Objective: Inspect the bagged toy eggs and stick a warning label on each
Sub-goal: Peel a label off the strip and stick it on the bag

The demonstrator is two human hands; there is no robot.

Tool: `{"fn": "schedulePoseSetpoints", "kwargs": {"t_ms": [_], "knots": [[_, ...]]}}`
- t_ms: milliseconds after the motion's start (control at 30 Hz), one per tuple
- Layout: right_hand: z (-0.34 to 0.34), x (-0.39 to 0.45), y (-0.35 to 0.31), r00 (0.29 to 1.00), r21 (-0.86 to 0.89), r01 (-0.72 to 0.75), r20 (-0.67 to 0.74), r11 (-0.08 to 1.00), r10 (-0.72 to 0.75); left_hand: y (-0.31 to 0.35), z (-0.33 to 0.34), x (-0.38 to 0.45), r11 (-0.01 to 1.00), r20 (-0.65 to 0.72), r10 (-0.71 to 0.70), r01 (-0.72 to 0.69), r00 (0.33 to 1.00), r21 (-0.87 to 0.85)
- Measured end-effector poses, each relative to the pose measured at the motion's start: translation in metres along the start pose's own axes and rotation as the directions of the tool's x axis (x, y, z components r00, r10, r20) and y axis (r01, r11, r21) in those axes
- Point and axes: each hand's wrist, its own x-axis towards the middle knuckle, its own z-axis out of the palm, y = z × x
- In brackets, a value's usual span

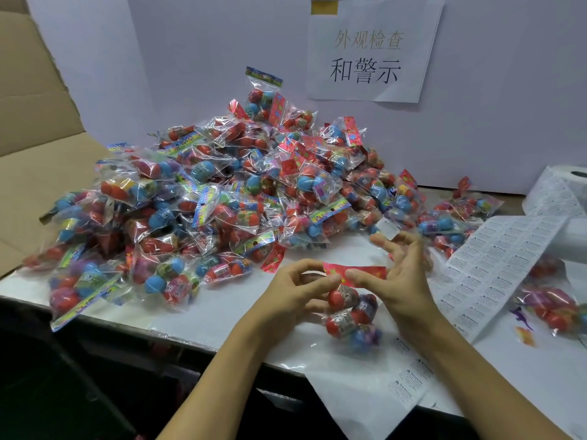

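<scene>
A clear bag of toy eggs [351,315], red, blue and purple, with a red header card, hangs just above the table's front edge. My left hand [295,296] pinches the header's left end. My right hand [394,274] grips the header's right part with the thumb, its other fingers spread upward. A white warning label [388,228] sits at those raised fingertips; whether it sticks to them I cannot tell. A sheet of white warning labels [495,268] lies to the right on the table.
A big heap of bagged eggs [222,198] covers the white table [222,300] behind my hands. A label roll [568,185] stands far right, near more bags [552,303]. An open cardboard box [38,160] is at left. A paper sign [371,49] hangs on the back wall.
</scene>
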Motion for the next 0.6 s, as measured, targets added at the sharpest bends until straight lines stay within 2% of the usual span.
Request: {"fn": "schedulePoseSetpoints", "kwargs": {"t_ms": [200,367,500,600], "knots": [[0.0015,0.0001,-0.0064,0.998,0.016,0.018,-0.065,1.0,-0.017,-0.002,0.0019,0.0002,0.997,0.025,0.042,-0.044,0.999,0.06],[-0.0001,0.0022,-0.007,0.993,0.02,-0.083,-0.078,0.996,0.084,-0.0014,-0.001,0.0041,0.99,-0.152,0.117,-0.127,0.981,-0.06],[0.0032,-0.0003,-0.0062,0.993,-0.057,-0.116,0.008,0.992,0.117,-0.0016,-0.0037,0.0056,0.972,-0.267,0.214,-0.232,0.939,-0.038],[0.0039,-0.0006,-0.0022,0.994,-0.029,-0.097,0.04,0.995,0.098,-0.0031,-0.0032,0.0061,0.969,-0.304,0.229,-0.246,0.925,-0.018]]}}
